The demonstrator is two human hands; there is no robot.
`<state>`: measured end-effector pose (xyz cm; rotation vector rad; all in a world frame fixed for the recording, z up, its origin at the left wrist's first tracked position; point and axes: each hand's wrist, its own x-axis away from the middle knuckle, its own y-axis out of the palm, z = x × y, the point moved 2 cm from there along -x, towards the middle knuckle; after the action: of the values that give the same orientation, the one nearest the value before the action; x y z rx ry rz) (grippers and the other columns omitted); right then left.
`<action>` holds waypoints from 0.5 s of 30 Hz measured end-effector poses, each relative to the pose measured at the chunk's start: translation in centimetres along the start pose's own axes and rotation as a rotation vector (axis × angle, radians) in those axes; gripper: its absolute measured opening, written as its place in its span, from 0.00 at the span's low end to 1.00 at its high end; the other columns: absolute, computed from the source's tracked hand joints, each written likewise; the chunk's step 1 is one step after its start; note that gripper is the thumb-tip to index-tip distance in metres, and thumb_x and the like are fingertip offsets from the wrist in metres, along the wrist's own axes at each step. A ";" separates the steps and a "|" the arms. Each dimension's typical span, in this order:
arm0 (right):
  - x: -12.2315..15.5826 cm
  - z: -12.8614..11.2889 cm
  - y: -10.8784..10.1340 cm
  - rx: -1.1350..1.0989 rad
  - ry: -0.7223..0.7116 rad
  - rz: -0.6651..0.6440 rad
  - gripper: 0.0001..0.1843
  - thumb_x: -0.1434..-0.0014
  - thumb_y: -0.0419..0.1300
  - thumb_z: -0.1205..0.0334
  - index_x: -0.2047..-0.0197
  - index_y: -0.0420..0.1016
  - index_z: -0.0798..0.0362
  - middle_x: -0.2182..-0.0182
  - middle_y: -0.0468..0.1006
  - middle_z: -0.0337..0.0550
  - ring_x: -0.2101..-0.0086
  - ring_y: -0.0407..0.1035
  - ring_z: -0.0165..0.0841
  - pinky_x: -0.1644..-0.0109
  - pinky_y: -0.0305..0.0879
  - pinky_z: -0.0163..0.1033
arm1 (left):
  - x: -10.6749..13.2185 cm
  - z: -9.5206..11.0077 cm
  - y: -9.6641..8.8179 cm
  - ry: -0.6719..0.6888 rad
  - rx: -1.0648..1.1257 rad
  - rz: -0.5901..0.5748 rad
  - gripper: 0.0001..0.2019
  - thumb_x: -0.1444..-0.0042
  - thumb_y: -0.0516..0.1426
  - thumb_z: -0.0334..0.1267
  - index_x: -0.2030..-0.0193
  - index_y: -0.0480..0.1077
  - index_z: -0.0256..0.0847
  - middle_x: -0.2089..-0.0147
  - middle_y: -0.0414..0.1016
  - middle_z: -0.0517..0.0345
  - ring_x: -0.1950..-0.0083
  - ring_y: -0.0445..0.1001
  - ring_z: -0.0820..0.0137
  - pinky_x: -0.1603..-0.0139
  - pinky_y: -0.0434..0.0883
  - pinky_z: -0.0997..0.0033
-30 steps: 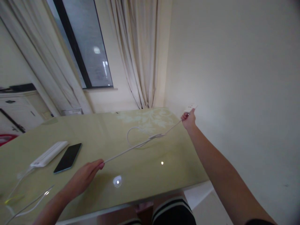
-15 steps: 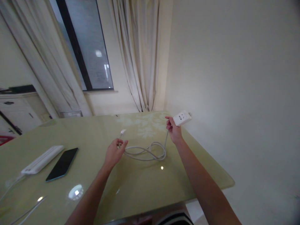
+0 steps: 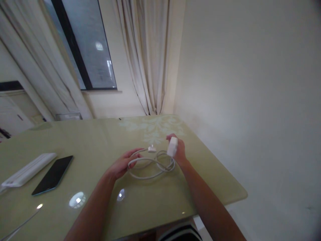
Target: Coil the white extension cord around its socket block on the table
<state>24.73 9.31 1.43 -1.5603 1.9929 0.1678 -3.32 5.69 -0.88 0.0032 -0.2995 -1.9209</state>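
Note:
My right hand (image 3: pixel 180 151) is closed around a small white power strip (image 3: pixel 172 146), held on end above the table with its socket face turned out of sight. Its grey-white power cord (image 3: pixel 147 177) lies in loose, crossing loops between my hands. At the left side of those loops, my left hand (image 3: pixel 123 164) grips the cord, thumb and fingers partly hidden by it. The white plug (image 3: pixel 151 149) sticks out to the right beyond my left fingertips, prongs pointing up.
On the pale green glossy table (image 3: pixel 95 140), a long white power strip (image 3: pixel 28 170) and a dark phone (image 3: pixel 53 175) lie at the left. A thin white cable (image 3: pixel 23 223) is at the near left. The wall (image 3: pixel 238 110) borders the table's right side.
My right hand has drawn the power strip left and nearer, turning its socket face away. The plug has swung right, toward the power strip, and the loops in the cord have shifted.

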 end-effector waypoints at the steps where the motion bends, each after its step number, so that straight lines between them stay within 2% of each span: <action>1: 0.1 0.0 0.0 0.076 0.034 -0.011 0.08 0.43 0.64 0.53 0.67 0.77 0.48 0.74 0.76 0.42 0.69 0.70 0.36 0.67 0.55 0.36 | 0.2 -0.2 0.3 -0.029 -0.012 -0.040 0.29 0.47 0.68 0.51 0.41 0.76 0.41 0.58 0.79 0.51 0.78 0.57 0.84 0.78 0.55 0.82; 3: -0.2 -0.1 -0.1 0.204 0.128 0.005 0.04 0.46 0.65 0.62 0.72 0.76 0.48 0.75 0.76 0.44 0.69 0.71 0.37 0.67 0.51 0.37 | 0.5 -0.6 0.8 -0.045 -0.060 -0.077 0.29 0.47 0.68 0.52 0.40 0.75 0.42 0.59 0.79 0.51 0.79 0.56 0.84 0.80 0.53 0.82; 5: -0.6 0.1 -0.1 0.279 0.227 -0.010 0.09 0.47 0.63 0.66 0.78 0.75 0.49 0.78 0.74 0.45 0.70 0.70 0.37 0.68 0.50 0.37 | 0.6 -0.8 1.3 -0.021 -0.121 -0.088 0.30 0.46 0.67 0.53 0.40 0.74 0.42 0.61 0.79 0.52 0.80 0.54 0.84 0.81 0.49 0.82; 7: -0.9 0.2 0.1 0.249 0.300 -0.114 0.10 0.47 0.62 0.67 0.80 0.74 0.51 0.80 0.72 0.43 0.73 0.67 0.34 0.69 0.50 0.36 | 0.6 -0.9 2.0 0.010 -0.175 -0.113 0.30 0.45 0.65 0.54 0.39 0.74 0.42 0.64 0.78 0.53 0.82 0.53 0.83 0.83 0.47 0.81; 11: -0.4 0.4 1.2 -0.011 0.391 -0.388 0.05 0.49 0.67 0.63 0.72 0.80 0.55 0.80 0.72 0.36 0.77 0.63 0.28 0.71 0.53 0.32 | 0.3 -0.9 3.4 0.092 -0.207 -0.151 0.30 0.43 0.63 0.55 0.38 0.72 0.41 0.67 0.76 0.56 0.83 0.54 0.82 0.84 0.47 0.80; 13: 0.0 0.5 1.6 -0.172 0.475 -0.434 0.10 0.52 0.70 0.58 0.67 0.81 0.56 0.83 0.67 0.31 0.81 0.57 0.24 0.75 0.50 0.30 | 0.1 -1.0 3.8 0.121 -0.180 -0.137 0.30 0.43 0.63 0.54 0.38 0.72 0.41 0.70 0.73 0.59 0.82 0.54 0.81 0.83 0.46 0.80; 15: 0.2 0.5 1.8 -0.334 0.575 -0.456 0.16 0.55 0.72 0.56 0.65 0.79 0.55 0.85 0.59 0.25 0.84 0.48 0.21 0.79 0.43 0.29 | 0.0 -1.1 4.0 0.125 -0.116 -0.115 0.28 0.44 0.64 0.52 0.40 0.74 0.40 0.74 0.68 0.63 0.82 0.53 0.81 0.82 0.45 0.80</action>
<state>23.21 9.93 0.46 -2.4548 2.0090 -0.1596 0.55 4.10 -1.14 0.0641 -0.1058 -2.0402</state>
